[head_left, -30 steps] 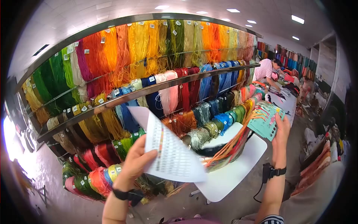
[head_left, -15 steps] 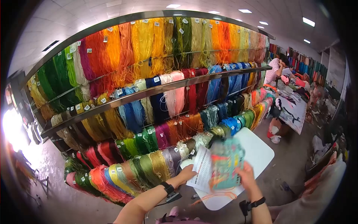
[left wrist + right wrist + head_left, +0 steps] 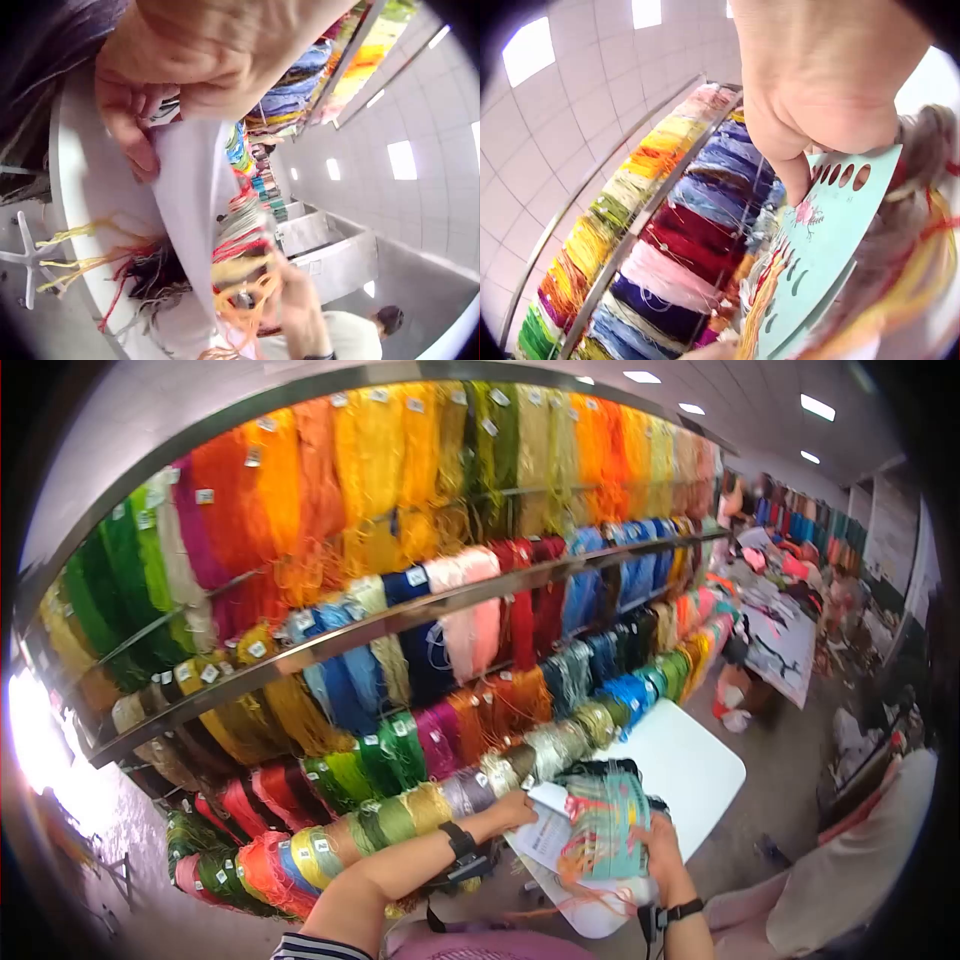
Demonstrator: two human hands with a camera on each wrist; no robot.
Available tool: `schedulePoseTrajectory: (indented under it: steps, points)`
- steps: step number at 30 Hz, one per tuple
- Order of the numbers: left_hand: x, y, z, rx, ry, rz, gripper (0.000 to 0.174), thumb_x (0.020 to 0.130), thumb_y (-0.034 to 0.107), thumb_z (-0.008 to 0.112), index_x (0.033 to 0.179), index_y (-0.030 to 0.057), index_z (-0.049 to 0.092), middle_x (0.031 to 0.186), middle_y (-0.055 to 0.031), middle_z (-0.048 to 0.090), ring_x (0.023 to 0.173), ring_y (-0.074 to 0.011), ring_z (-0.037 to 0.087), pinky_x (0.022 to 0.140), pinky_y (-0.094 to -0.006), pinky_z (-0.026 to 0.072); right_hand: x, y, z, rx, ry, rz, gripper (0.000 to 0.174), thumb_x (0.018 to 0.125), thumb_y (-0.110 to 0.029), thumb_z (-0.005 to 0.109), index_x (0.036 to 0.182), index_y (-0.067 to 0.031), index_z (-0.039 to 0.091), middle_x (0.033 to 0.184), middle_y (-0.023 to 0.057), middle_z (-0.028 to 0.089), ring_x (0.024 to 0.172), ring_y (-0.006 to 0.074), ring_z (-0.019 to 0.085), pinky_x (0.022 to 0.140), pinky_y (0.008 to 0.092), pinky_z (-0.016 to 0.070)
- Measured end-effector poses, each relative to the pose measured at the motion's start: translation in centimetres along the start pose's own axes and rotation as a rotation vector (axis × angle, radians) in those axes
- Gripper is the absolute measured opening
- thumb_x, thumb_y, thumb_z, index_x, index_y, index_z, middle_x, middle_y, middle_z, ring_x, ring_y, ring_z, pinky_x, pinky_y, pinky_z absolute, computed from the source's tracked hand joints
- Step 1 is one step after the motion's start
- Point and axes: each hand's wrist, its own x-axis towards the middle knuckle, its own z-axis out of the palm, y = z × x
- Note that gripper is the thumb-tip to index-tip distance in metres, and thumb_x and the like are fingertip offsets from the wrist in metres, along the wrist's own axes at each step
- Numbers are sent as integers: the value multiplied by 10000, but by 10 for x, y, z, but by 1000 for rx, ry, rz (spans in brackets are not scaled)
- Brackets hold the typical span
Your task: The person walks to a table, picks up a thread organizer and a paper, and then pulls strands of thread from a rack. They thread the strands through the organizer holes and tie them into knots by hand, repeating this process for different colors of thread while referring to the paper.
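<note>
My left hand [image 3: 512, 812] pinches a printed paper sheet [image 3: 545, 838] by its edge, fingers curled on it in the left wrist view. The sheet is bent, its printed side partly showing in the head view. In my right hand [image 3: 660, 850] are teal thread cards [image 3: 821, 225] with a row of oval holes and a small pink flower print. Orange, red, yellow and grey thread strands hang from the cards' edges. The paper overlaps the cards' left side in the head view. Both hands are over a white table [image 3: 700, 760], where dark thread bundles [image 3: 154, 274] lie.
A tall metal rack [image 3: 400, 622] with rows of tagged, coloured thread skeins stands along the left and front. At the far right, a long table [image 3: 780, 650] bears cloth pieces. Heaped fabric [image 3: 855, 745] lies along the right side.
Both hands have come down and closer together, bringing the paper and the teal cards side by side low over the white table. The head view has shifted slightly.
</note>
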Motion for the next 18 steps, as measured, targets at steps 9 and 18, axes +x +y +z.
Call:
schedulePoseTrajectory:
  steps: [9, 18]
  points:
    - [-37, 11, 28, 700, 119, 322, 498, 809, 125, 565, 1273, 306, 542, 855, -180, 683, 846, -382, 655, 754, -469, 507, 15, -61, -27, -16, 97, -139, 261, 857, -8, 653, 1106, 16, 579, 991, 72, 663, 826, 114, 630, 725, 265, 523]
    - [-23, 15, 41, 472, 129, -5, 751, 788, 265, 611, 1450, 44, 331, 1104, -281, 629, 1036, -411, 610, 896, -414, 481, -33, -102, -21, -4, 44, -375, 251, 861, 17, 632, 1096, -23, 555, 1007, 46, 651, 891, 97, 612, 788, 247, 499]
